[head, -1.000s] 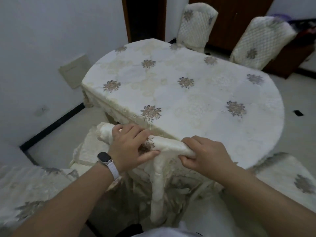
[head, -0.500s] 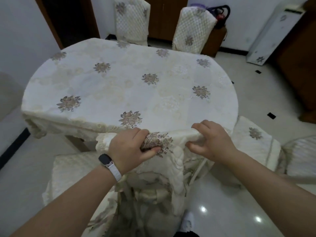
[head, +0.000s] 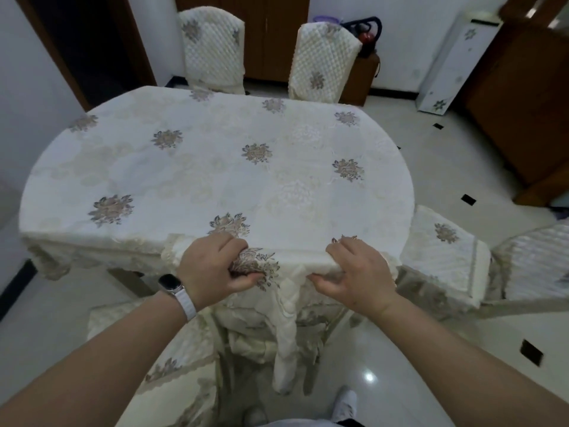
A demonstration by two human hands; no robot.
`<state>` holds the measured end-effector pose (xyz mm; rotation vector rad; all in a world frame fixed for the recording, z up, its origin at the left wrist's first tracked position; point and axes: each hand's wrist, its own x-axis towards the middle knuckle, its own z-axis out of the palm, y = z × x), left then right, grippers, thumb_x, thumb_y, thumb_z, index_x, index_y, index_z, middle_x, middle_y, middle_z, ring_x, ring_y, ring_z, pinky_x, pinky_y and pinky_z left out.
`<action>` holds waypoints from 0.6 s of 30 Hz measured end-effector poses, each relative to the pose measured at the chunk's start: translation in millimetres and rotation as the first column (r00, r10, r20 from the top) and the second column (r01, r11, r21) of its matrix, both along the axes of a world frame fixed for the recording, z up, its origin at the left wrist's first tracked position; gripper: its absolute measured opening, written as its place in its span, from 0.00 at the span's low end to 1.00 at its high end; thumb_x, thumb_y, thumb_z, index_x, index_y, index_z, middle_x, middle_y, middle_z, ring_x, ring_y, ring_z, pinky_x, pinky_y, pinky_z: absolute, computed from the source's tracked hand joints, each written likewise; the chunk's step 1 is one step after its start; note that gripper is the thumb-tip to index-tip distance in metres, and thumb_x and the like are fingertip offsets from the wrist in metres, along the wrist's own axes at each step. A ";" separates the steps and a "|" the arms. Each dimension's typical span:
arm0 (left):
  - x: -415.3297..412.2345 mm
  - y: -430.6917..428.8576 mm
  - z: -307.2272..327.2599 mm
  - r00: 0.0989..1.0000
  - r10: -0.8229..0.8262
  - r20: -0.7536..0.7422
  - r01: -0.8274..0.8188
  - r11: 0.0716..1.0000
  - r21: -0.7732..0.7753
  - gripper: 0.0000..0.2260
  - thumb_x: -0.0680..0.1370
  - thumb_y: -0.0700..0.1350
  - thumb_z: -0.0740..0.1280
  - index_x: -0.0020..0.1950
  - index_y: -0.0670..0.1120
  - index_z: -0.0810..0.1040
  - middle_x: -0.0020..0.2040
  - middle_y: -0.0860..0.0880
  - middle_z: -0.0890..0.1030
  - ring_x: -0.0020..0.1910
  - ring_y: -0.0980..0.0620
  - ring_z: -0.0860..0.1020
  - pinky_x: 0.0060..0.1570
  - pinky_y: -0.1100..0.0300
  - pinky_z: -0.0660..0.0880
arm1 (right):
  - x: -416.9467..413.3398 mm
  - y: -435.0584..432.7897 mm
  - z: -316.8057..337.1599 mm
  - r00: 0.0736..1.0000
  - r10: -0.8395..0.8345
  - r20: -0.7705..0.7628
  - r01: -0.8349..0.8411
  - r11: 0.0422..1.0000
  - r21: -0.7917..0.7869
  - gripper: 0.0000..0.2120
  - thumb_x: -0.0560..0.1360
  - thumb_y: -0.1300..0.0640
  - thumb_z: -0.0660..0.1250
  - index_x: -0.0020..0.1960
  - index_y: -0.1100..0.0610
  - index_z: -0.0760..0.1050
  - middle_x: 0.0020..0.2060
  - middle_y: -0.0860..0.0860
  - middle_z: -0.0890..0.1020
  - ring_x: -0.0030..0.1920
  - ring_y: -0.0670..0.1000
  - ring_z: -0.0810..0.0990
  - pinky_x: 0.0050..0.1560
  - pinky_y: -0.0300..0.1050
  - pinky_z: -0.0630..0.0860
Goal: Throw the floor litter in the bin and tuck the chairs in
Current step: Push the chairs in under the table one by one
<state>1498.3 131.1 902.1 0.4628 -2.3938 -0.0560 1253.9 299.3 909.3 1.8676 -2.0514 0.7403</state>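
Observation:
A chair with a cream floral cover (head: 286,322) stands right in front of me, its backrest top against the near edge of the oval table (head: 215,167). My left hand (head: 212,269), a white-strapped watch on its wrist, grips the left part of the backrest top. My right hand (head: 357,275) holds the right part, fingers curled over the rail. The chair's seat is hidden under the tablecloth. No litter or bin shows.
A covered chair (head: 443,254) sits at the table's right end, pulled out and angled. Another covered seat (head: 172,343) is at my lower left. Two quilted chairs (head: 212,47) stand beyond the far edge. A white appliance (head: 452,63) and wooden cabinets line the right wall.
The chair has slid forward until its backrest meets the table edge. My view has swung right and risen, and both hands have stayed on the backrest top.

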 end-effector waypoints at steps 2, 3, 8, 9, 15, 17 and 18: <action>-0.3 0.3 -2.5 1.000 -0.012 0.008 0.012 1.000 0.003 0.25 0.73 0.65 0.69 0.45 0.41 0.80 0.36 0.46 0.77 0.33 0.46 0.75 0.30 0.54 0.72 | 1.0 2.0 -3.3 1.000 -0.012 -0.018 0.011 1.000 -0.012 0.23 0.68 0.37 0.69 0.39 0.59 0.77 0.33 0.53 0.75 0.33 0.55 0.73 0.31 0.48 0.71; -0.9 1.5 -3.2 1.000 -0.016 0.009 0.016 1.000 0.003 0.25 0.73 0.65 0.69 0.45 0.41 0.80 0.36 0.46 0.76 0.33 0.46 0.75 0.30 0.55 0.72 | 0.3 3.0 -3.7 0.999 -0.015 -0.030 0.015 1.000 -0.015 0.23 0.68 0.37 0.69 0.39 0.59 0.77 0.33 0.53 0.75 0.33 0.55 0.73 0.31 0.48 0.71; -6.3 22.3 -4.0 1.000 -0.019 0.000 0.019 1.000 -0.008 0.22 0.71 0.62 0.72 0.46 0.42 0.81 0.36 0.47 0.77 0.33 0.47 0.75 0.32 0.56 0.71 | -10.3 16.6 -7.4 0.998 -0.006 -0.061 0.005 1.000 -0.019 0.22 0.67 0.39 0.69 0.39 0.60 0.78 0.34 0.53 0.76 0.33 0.54 0.73 0.30 0.47 0.70; -8.1 27.4 -4.9 1.000 -0.007 0.000 0.007 1.000 -0.009 0.22 0.71 0.62 0.72 0.46 0.43 0.81 0.36 0.48 0.77 0.33 0.48 0.75 0.32 0.57 0.70 | -13.6 19.5 -8.5 0.998 -0.001 -0.062 0.000 1.000 -0.016 0.22 0.66 0.39 0.69 0.39 0.60 0.79 0.34 0.53 0.76 0.33 0.54 0.74 0.31 0.47 0.70; -24.8 47.4 -13.0 1.000 0.011 0.000 -0.011 1.000 0.005 0.20 0.72 0.62 0.72 0.45 0.44 0.81 0.36 0.48 0.77 0.34 0.48 0.75 0.33 0.56 0.70 | -35.3 29.8 -10.1 0.998 0.047 -0.029 -0.047 0.999 -0.021 0.20 0.65 0.42 0.71 0.42 0.59 0.77 0.34 0.54 0.75 0.33 0.56 0.73 0.32 0.46 0.71; -30.4 51.4 -16.1 1.000 0.006 0.010 -0.006 1.000 0.002 0.21 0.72 0.62 0.72 0.46 0.44 0.81 0.36 0.48 0.77 0.34 0.48 0.75 0.33 0.56 0.70 | -41.8 33.3 -10.6 0.997 0.066 -0.027 -0.067 0.997 -0.027 0.19 0.65 0.42 0.71 0.46 0.56 0.76 0.36 0.53 0.76 0.34 0.55 0.73 0.35 0.45 0.69; -33.1 52.3 -17.2 1.000 0.004 0.012 -0.004 1.000 0.001 0.20 0.72 0.62 0.73 0.46 0.44 0.81 0.36 0.48 0.77 0.34 0.48 0.75 0.34 0.57 0.70 | -44.6 34.6 -10.7 0.997 0.073 -0.017 -0.073 0.997 -0.024 0.20 0.64 0.42 0.71 0.48 0.54 0.75 0.36 0.53 0.76 0.34 0.55 0.74 0.36 0.45 0.70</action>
